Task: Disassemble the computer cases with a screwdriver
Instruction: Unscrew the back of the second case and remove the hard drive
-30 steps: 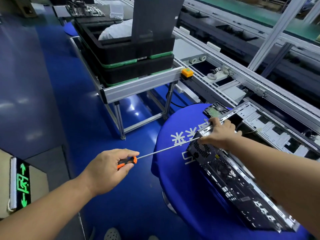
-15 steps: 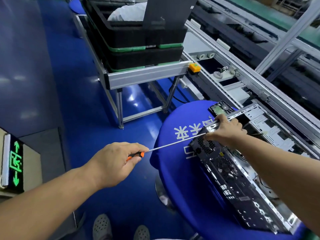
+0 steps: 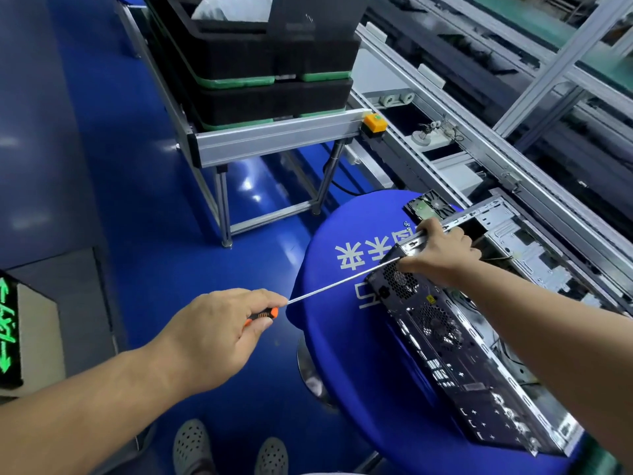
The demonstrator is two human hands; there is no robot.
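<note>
An opened black and silver computer case [image 3: 445,341] lies on its side on a round table with a blue cover [image 3: 329,255], its rear panel facing me. My left hand [image 3: 212,334] grips the orange and black handle of a long screwdriver [image 3: 339,281]. The thin steel shaft runs up and right to the case's top rear corner. My right hand [image 3: 442,250] grips the case's upper silver edge right where the shaft's tip ends; the tip is hidden under the fingers.
A small drive or circuit board [image 3: 428,205] lies on the table behind the case. An aluminium stand [image 3: 274,138] carrying stacked black trays [image 3: 274,63] is to the upper left. A conveyor line [image 3: 496,149] runs along the right. My shoes [image 3: 229,450] show below.
The view has shifted slightly, so everything sits lower in frame. Both hands keep the same hold; the screwdriver stays at the case's corner.
</note>
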